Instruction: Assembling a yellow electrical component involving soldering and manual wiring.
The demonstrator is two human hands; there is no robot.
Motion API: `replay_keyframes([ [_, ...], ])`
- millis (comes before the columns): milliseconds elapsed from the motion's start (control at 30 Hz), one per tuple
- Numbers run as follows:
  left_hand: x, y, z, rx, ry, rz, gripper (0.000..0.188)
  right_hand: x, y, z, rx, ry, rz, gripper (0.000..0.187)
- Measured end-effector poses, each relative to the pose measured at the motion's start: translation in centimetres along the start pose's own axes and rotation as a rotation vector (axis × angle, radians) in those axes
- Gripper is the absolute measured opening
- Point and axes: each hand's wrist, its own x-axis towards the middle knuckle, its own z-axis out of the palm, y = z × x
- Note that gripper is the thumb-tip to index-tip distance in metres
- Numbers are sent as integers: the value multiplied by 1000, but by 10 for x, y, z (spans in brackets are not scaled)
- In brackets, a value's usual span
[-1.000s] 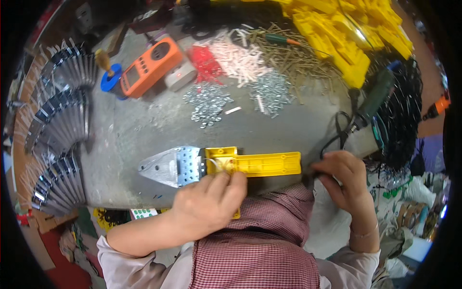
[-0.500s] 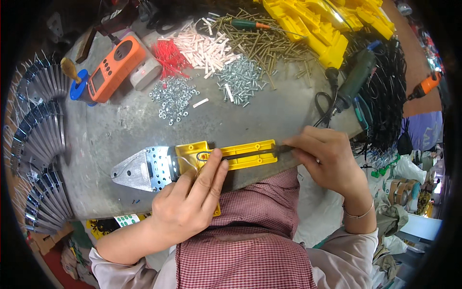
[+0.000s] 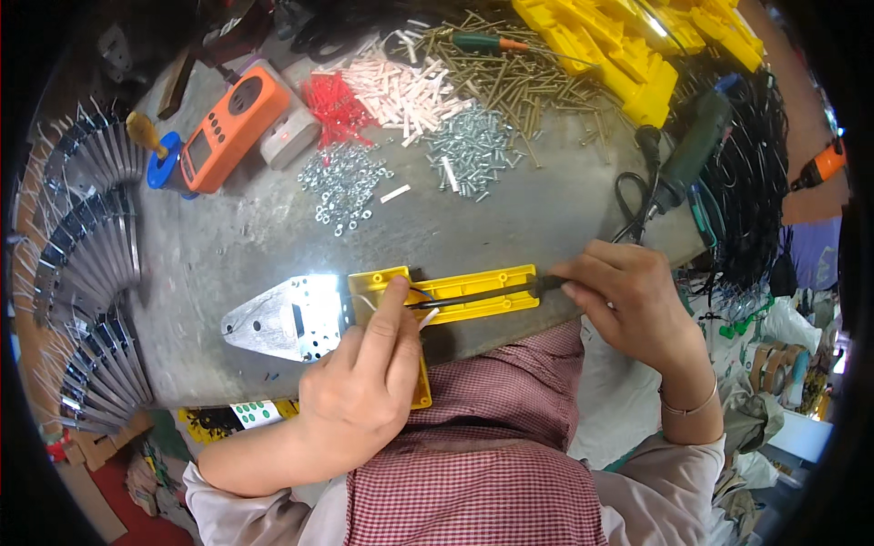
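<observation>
A yellow plastic handle shell [image 3: 492, 308] lies open side up near the table's front edge. Along its channel runs a black cord [image 3: 487, 293]. My right hand [image 3: 637, 296] pinches that cord just past the shell's right end. Over the shell's wider left part, my left hand [image 3: 360, 382] presses its fingertips down and grips it; the thumb is mostly hidden. Thin wires show beside those fingers, and a small white sleeve [image 3: 428, 318] sits next to them. Attached at the shell's left is a pointed metal plate [image 3: 264, 318] with a perforated, brightly lit section.
Behind lie piles of nuts [image 3: 341, 187], short screws [image 3: 473, 150], long screws [image 3: 537, 91], white sleeves [image 3: 401, 86] and red pieces [image 3: 335, 105]. An orange meter [image 3: 228, 127] stands back left, metal plates [image 3: 86, 291] far left. Yellow shells [image 3: 628, 64] and black cords [image 3: 742, 173] are right.
The white sleeve now shows beside my left fingers, which have shifted slightly on the shell. My right hand keeps its pinch on the cord. The whole view has shifted a little.
</observation>
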Motion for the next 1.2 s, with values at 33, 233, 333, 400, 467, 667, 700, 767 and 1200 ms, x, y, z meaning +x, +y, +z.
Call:
replay_keyframes([
  [33, 3, 1, -3, -20, 23, 34, 27, -6, 3, -2, -11, 11, 8, 13],
  [233, -18, -6, 7, -159, -50, -153, 29, -4, 5, 21, -92, -11, -112, 14],
  [333, -6, 8, -18, -76, -250, -248, 39, -2, 8, 34, -62, 69, -156, 15],
  [400, 1, 14, -26, -35, -317, -146, 41, -9, 6, 32, -104, 116, -126, 15],
  [467, 4, 14, -25, -30, -290, -75, 43, -13, 8, 30, -102, 98, -129, 16],
  [667, -1, 11, -13, 16, -197, -96, 43, -8, 12, 31, -125, 110, -151, 17],
  [700, -1, 10, -10, 53, -179, -75, 41, -7, 13, 31, -119, 106, -149, 16],
  [767, -1, 8, -8, 92, -160, -52, 39, -6, 15, 33, -97, 139, -157, 16],
  [1200, -15, 2, -6, 101, -96, -32, 29, 1, 14, 38, -116, 129, -168, 15],
])
